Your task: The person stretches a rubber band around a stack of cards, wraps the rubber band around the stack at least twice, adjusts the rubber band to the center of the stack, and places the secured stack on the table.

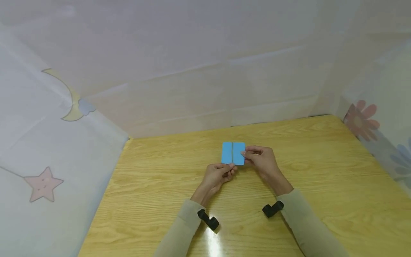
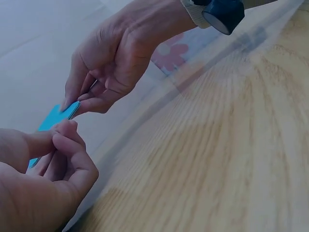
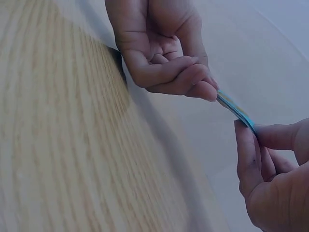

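Note:
A thin, flat stack of light-blue cards (image 1: pixel 226 152) with rounded corners is held up between both hands. Across its middle runs a narrow tan band (image 1: pixel 232 151), which looks like a rubber band. My left hand (image 1: pixel 219 175) pinches the lower edge near the band, thumb on top and fingers curled beneath. On the right edge, my right hand (image 1: pixel 264 162) pinches the stack between thumb and fingers. In the right wrist view the blue stack (image 3: pixel 236 111) is seen edge-on, slightly bent, its layers pressed close. The left fingers hide part of it in the left wrist view.
A wood-grain table (image 1: pixel 154 200) lies under both hands. Pale cloth walls (image 1: pixel 179 89) enclose its back and sides, printed with a moon (image 1: pixel 75 107), a star (image 1: pixel 43 185) and flowers (image 1: pixel 358 123). Black wrist-worn devices (image 1: pixel 208 220) sit at both cuffs.

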Demonstrator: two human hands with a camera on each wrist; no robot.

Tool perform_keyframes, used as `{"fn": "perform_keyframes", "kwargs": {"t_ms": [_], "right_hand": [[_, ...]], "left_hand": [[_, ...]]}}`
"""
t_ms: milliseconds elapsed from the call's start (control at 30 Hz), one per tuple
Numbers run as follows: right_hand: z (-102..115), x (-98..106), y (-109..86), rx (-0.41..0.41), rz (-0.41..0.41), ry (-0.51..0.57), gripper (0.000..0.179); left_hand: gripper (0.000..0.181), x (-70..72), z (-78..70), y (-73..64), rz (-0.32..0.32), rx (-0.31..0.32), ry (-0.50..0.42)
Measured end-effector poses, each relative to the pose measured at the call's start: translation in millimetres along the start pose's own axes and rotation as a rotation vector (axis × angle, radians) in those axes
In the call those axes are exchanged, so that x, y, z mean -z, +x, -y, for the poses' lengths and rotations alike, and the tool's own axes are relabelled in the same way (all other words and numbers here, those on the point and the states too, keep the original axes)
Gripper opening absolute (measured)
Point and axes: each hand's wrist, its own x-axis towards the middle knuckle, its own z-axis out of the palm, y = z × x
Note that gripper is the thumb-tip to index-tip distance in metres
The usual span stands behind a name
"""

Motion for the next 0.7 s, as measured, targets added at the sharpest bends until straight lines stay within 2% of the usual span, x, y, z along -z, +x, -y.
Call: {"fn": "perform_keyframes", "kwargs": {"t_ms": [300,533,700], "right_hand": [[-0.2,-2.2,0.6,0.009,-0.004,0.011,0.041],[3.4,3.0,2.1,0.016,0.008,0.020,0.041],[2.0,6.8,1.7,0.005,0.027,0.003,0.042]], "left_hand": [[0.021,-5.0,-3.5,2.3,0.036,0.016,0.014],[0.023,-4.6,-8.7,3.7,0.067,-0.017,0.096],[0.021,-1.2,-8.3,1.6,0.081,0.008,0.127]]}}
